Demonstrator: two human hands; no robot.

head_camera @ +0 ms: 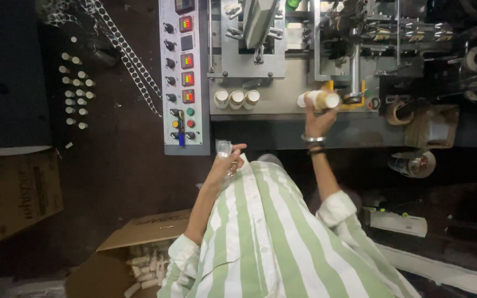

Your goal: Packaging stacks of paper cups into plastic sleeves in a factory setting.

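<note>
We look straight down from the head camera at our own torso in a green-and-white striped shirt (271,237) and at a grey metal machine (282,83) ahead of us.

Right hand. Our right hand (319,118) is raised to the front ledge of the machine. It is closed around a short cream-coloured tube (319,99), which lies crosswise in the grip with both round ends showing past the fingers. The tube sits just in front of a vertical steel shaft (355,69) and its yellow bracket (362,91). Bangles (313,140) circle the wrist.

Left hand. Our left hand (224,165) is held close to the chest, below the control panel (183,72). Its fingers are curled around a small clear object (223,148); we cannot tell what kind of object it is.

Surroundings. Three more cream tubes (237,99) stand upright in a row on the machine ledge, well to the left of the held tube. The control panel carries a column of black knobs, small lit displays and coloured push buttons. On the dark floor to the left, many small cream pieces (75,88) stand in loose rows. An open cardboard box (133,259) at the lower left holds a heap of similar cream tubes. A roll of brown tape (397,113) rests at the right of the machine.
</note>
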